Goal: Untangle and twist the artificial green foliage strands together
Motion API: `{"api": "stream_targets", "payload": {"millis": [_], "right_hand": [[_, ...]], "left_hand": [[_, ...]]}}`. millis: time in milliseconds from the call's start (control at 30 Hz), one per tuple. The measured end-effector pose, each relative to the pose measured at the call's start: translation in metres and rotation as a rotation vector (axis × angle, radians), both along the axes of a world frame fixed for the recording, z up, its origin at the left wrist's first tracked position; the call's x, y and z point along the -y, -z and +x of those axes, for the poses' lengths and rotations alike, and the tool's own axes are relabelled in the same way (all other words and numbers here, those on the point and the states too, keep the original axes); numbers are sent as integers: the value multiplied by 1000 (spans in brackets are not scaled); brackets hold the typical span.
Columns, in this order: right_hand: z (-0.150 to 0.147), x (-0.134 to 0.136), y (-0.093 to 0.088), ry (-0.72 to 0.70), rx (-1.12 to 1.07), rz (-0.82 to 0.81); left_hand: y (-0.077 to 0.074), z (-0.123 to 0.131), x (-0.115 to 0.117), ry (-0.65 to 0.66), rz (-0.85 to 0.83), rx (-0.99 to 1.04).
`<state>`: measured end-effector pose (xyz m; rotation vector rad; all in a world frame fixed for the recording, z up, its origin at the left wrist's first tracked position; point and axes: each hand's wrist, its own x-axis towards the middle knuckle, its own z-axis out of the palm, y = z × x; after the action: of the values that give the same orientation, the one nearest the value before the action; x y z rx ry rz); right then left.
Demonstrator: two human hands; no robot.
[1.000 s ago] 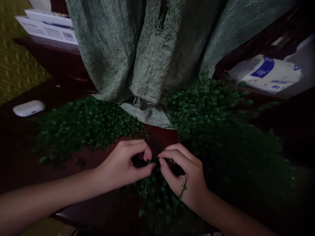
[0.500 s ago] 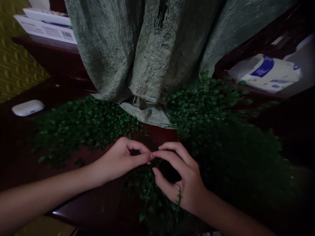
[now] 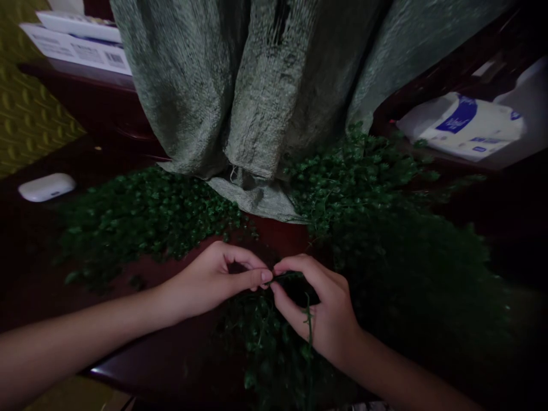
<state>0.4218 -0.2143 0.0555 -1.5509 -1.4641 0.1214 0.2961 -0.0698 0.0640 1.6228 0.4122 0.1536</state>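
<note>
On the left of the dark-red worktop (image 3: pixel 141 359), a heap of leafy green sprigs (image 3: pixel 145 220) is spread beyond the left hand (image 3: pixel 214 279), whose thumb-and-forefinger grip is closed on a thin green stem (image 3: pixel 289 275). The stem is held between the hands, its long axis nearly crosswise; which end is the growing tip cannot be told. At the right hand (image 3: pixel 329 305), the thumb, lowered away half a second earlier, has been brought near the forefinger about the stem, suggesting renewed two-handed handling, though full closure of that grip cannot be confirmed.
</note>
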Motion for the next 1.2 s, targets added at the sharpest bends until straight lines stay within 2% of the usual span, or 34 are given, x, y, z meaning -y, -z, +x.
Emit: {"api": "stream_targets", "payload": {"millis": [167,267,400,633,800,1067,1200], "right_hand": [[-2,1,0,-1,0,-2],[-3,2,0,-23,-14,-20],[-3,1,1,-84,-29,-16],[-3,3,8,-29,-39,-48],[-5,4,11,-63,-62,-96],[-9,10,13,-149,8,-116],[-10,12,13,-186,69,-107]], "left_hand": [[4,-1,0,-7,-95,-4],[5,-1,0,4,-93,-3],[6,-1,2,4,-14,16],[5,-4,6,51,119,25],[2,-5,9,53,223,14],[7,-10,23,24,419,170],[8,-10,24,60,476,227]]}}
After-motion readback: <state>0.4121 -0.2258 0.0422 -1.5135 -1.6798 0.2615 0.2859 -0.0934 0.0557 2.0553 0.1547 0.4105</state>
